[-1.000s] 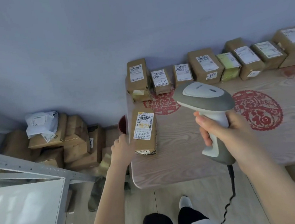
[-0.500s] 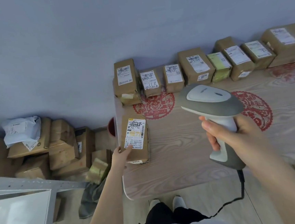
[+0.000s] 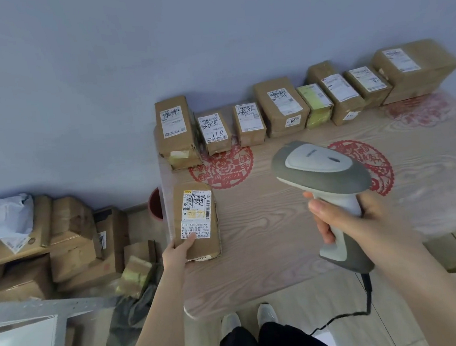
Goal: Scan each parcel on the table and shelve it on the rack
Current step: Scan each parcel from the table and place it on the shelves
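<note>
A brown cardboard parcel point(image 3: 198, 219) with a white and yellow label lies at the left end of the wooden table point(image 3: 269, 252). My left hand point(image 3: 177, 253) grips its near left corner, thumb on the label. My right hand point(image 3: 355, 222) holds a grey and white barcode scanner point(image 3: 320, 170) by the handle, above the table and to the right of that parcel, its head pointing away from me. Several more labelled parcels point(image 3: 281, 107) stand in a row along the wall at the table's far edge. The corner of a grey metal rack point(image 3: 40, 310) shows at lower left.
Cardboard boxes point(image 3: 70, 241) and a white mailer bag point(image 3: 2, 217) are piled on the floor left of the table. A red bin point(image 3: 155, 204) stands by the table's left edge. The scanner's black cable point(image 3: 367, 298) hangs down to the floor by my feet.
The view has shifted, so the table sits further right and lower. My left hand has slid from the parcel's left side to its near corner. The scanner stays raised.
</note>
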